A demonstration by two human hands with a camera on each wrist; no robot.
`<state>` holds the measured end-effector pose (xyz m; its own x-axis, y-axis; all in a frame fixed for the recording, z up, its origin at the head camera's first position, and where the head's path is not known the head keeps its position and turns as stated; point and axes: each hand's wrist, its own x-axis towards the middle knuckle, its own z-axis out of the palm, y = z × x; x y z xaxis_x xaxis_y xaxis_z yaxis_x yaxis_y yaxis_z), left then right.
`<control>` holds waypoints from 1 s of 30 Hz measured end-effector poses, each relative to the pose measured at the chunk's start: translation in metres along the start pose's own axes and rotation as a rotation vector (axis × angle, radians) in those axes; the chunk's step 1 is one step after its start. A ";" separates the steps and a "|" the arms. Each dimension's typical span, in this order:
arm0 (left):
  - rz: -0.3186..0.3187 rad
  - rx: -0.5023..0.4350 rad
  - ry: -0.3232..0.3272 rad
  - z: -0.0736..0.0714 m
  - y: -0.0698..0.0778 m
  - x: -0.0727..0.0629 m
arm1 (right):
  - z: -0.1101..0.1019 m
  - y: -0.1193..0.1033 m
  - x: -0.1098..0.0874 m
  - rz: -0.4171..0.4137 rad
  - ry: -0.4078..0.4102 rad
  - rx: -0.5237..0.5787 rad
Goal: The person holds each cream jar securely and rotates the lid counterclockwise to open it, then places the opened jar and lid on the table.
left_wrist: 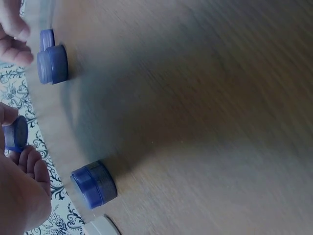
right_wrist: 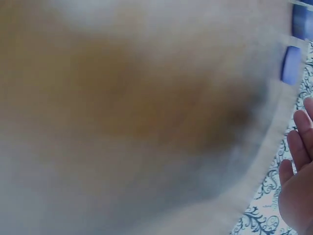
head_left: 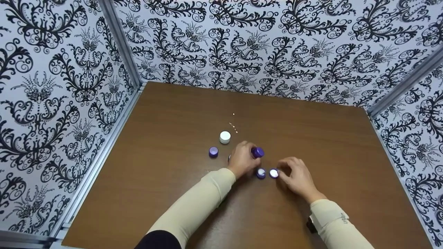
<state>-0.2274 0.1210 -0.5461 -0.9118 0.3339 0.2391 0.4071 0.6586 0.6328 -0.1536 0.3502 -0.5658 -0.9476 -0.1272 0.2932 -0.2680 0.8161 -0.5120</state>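
My left hand (head_left: 242,158) grips a small round purple jar (head_left: 257,152) between thumb and fingers, raised over the wooden table. In the left wrist view that jar (left_wrist: 16,133) shows at the edge, partly covered by the hand. Just below stands a lidless purple jar (head_left: 261,173) with white inside. Beside it a purple lid (head_left: 273,173) lies with its white inner side up. My right hand (head_left: 296,174) is at this lid's right side, fingers loosely bent. The right wrist view shows its fingers (right_wrist: 299,147) apart from the lid (right_wrist: 291,65).
Left of my left hand a purple jar (head_left: 213,152) stands on the table (head_left: 166,138), with a white round container (head_left: 225,137) behind it. Small pale crumbs (head_left: 233,127) lie farther back. Another round thing is mostly hidden behind my left hand. Patterned walls (head_left: 242,45) enclose the table.
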 end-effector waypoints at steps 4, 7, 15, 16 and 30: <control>0.011 0.002 -0.009 0.000 0.000 0.000 | -0.004 -0.010 0.012 0.024 -0.009 -0.010; 0.031 0.008 -0.017 0.001 -0.001 -0.001 | -0.005 -0.019 0.021 0.042 -0.021 0.016; 0.094 0.028 -0.038 0.001 0.002 -0.003 | -0.002 -0.043 0.043 0.113 -0.099 0.113; 0.103 0.034 -0.040 0.000 0.002 -0.003 | -0.002 -0.044 0.044 0.130 -0.116 0.124; 0.205 0.160 -0.027 0.005 0.004 -0.004 | 0.003 -0.049 0.048 0.204 -0.140 0.144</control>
<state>-0.2213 0.1256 -0.5482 -0.8082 0.4879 0.3297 0.5889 0.6725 0.4483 -0.1868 0.3021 -0.5293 -0.9965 -0.0537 0.0634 -0.0823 0.7456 -0.6613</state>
